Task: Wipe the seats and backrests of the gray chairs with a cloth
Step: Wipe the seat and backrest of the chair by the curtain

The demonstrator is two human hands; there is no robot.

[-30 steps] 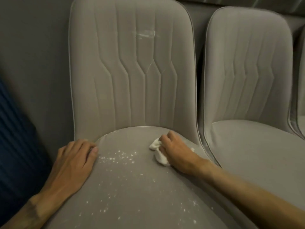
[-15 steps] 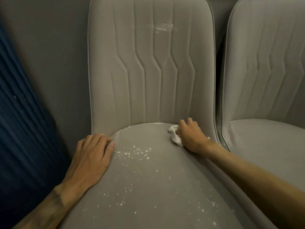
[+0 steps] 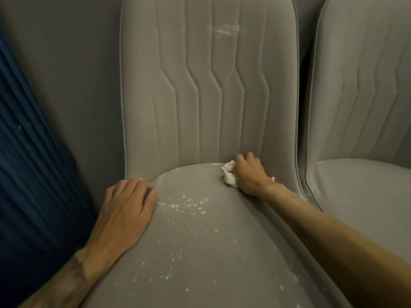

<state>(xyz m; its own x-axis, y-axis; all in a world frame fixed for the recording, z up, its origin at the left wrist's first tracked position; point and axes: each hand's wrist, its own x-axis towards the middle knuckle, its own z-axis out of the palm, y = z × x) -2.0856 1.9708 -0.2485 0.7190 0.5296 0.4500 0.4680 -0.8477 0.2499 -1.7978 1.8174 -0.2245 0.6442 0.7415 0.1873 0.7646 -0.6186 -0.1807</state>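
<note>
Near chair point(image 3: 138, 141): gray, padded, piped edge. Seat point(image 3: 200, 252) faces 6 o'clock toward the camera, and the backrest point(image 3: 200, 103) stands roughly upright with its long axis 12 to 6, stitched channels running the same way. Cloth point(image 3: 229, 176): small white wad at about 1 o'clock on the seat, in the crease where seat meets backrest. Right hand point(image 3: 250, 175) is curled over it, fingers bent round the wad and pressing it down. Only the part poking out toward 9 o'clock shows. That part is a little longer 12 to 6 than across; bunched as it is, the cloth has no real long axis. Left hand point(image 3: 127, 210) lies flat, fingers nearly straight and together, on the seat's 10 o'clock edge, holding nothing, likely bracing the chair. Judgement: the cloth is light, soft and limp, best kept balled under the palm as it is. The upholstery looks soft and napped, so it will give under pressure and drag the cloth. White specks point(image 3: 184, 204) are scattered from the seat's middle down to 5 o'clock. A pale smear point(image 3: 225, 32) sits high on the backrest at 12 o'clock. Both are unwiped, and the powder could rub in rather than lift. Second chair point(image 3: 360, 112) stands just beside at 3 o'clock. Blue pleated fabric point(image 3: 29, 174) is at 9 o'clock, against a gray wall point(image 3: 66, 63).
</note>
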